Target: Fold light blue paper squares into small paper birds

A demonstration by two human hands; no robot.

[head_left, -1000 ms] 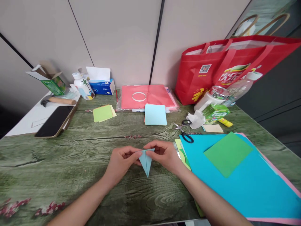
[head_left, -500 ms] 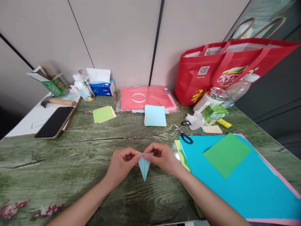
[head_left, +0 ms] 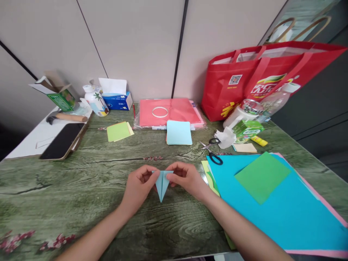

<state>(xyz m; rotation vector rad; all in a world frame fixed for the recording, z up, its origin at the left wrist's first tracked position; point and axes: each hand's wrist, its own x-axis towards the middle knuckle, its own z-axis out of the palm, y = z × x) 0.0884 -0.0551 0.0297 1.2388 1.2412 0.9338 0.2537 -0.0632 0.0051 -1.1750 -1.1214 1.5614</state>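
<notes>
Between my two hands is a small light blue folded paper [head_left: 162, 184], shaped like a narrow kite with its tip pointing toward me. My left hand [head_left: 138, 188] pinches its upper left corner, fingers curled. On the other side my right hand [head_left: 187, 179] pinches the upper right corner. The paper hovers just over the green wood-grain table [head_left: 81, 181], near its middle front.
Big blue sheets [head_left: 272, 210] with a green square [head_left: 262, 175] lie right; scissors [head_left: 213, 152] beside them. Further back are light blue squares [head_left: 178, 132], green-yellow squares [head_left: 118, 131], a red paper pack [head_left: 171, 112], a red bag [head_left: 258, 79], a phone [head_left: 62, 140], tissue box [head_left: 116, 99].
Both hands and the folded paper have shifted slightly left and away from me; the top flaps closed together midway and are spread apart again now.
</notes>
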